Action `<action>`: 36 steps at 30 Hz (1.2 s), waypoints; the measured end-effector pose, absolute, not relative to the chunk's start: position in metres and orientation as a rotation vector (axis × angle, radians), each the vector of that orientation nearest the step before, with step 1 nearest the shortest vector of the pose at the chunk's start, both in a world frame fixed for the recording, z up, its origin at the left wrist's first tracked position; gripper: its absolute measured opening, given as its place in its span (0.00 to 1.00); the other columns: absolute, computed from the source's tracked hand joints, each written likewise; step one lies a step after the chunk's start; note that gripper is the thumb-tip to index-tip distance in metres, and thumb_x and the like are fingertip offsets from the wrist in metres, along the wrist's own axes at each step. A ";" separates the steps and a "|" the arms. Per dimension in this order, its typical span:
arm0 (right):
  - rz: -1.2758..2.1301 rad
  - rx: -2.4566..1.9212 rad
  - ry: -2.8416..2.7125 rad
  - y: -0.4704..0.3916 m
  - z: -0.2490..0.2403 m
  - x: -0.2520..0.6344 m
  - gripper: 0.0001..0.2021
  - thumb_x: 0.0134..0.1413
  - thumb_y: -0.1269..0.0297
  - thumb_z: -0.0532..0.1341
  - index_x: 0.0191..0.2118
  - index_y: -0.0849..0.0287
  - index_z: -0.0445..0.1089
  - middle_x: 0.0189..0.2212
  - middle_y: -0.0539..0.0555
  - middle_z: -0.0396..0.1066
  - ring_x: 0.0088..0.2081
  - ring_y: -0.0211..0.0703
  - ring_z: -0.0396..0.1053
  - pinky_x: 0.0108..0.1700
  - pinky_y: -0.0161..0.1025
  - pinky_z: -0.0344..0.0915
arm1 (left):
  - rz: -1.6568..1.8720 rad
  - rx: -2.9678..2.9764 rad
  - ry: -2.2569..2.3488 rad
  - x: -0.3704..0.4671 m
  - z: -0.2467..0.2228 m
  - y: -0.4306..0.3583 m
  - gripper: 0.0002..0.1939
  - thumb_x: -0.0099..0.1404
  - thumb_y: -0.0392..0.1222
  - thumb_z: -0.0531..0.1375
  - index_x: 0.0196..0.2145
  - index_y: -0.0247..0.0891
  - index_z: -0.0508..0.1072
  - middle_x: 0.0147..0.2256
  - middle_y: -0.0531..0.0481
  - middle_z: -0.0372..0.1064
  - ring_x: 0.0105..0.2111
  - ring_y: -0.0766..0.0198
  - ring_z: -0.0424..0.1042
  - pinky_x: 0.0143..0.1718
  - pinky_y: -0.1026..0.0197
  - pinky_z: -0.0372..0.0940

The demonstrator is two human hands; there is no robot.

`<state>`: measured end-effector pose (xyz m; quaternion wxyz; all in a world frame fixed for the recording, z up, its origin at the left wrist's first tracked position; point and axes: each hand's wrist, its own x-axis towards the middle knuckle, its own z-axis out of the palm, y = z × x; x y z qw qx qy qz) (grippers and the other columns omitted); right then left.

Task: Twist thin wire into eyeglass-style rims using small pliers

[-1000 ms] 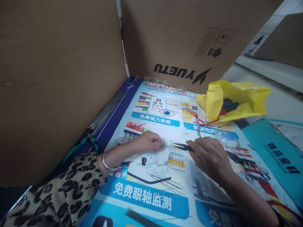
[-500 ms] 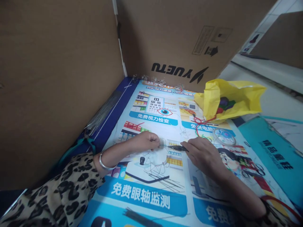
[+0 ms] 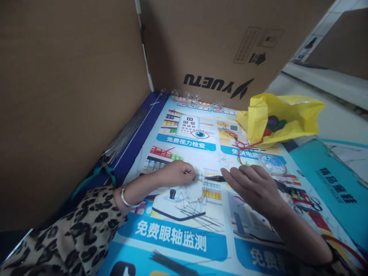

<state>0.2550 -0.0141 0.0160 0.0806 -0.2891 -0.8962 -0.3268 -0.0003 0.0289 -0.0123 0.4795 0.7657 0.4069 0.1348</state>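
Note:
My left hand (image 3: 178, 173) is closed in a pinch on a thin wire, part of a tangle of fine wire (image 3: 198, 191) in front of it. On the other side, my right hand (image 3: 253, 186) is wrapped round a dark pointed tool (image 3: 215, 178), whose tip points left at the wire beside my left fingers. Whether the tip touches the wire is too small to tell. Below the hands, loose straight wires (image 3: 198, 216) lie on the printed sheet.
Cardboard walls (image 3: 201, 38) stand left and behind. A yellow bag (image 3: 287, 119), a clear round spool (image 3: 272, 165) and a teal folder (image 3: 324, 184) lie right. Wire bundles rest at left (image 3: 125, 138) and near front (image 3: 172, 264). Small wire pieces (image 3: 189, 96) line the back.
My right hand has turned and shifted slightly right, its fingers lifted more over the tool. My left hand stays almost in place.

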 end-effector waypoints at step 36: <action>-0.685 -1.164 -2.623 -0.024 0.014 0.243 0.09 0.55 0.71 0.53 0.38 0.60 0.69 0.27 0.53 0.68 0.31 0.41 0.60 0.34 0.39 0.53 | 0.446 1.673 0.954 -0.002 -0.016 0.031 0.07 0.54 0.39 0.52 0.23 0.34 0.67 0.20 0.55 0.62 0.21 0.71 0.59 0.23 0.68 0.53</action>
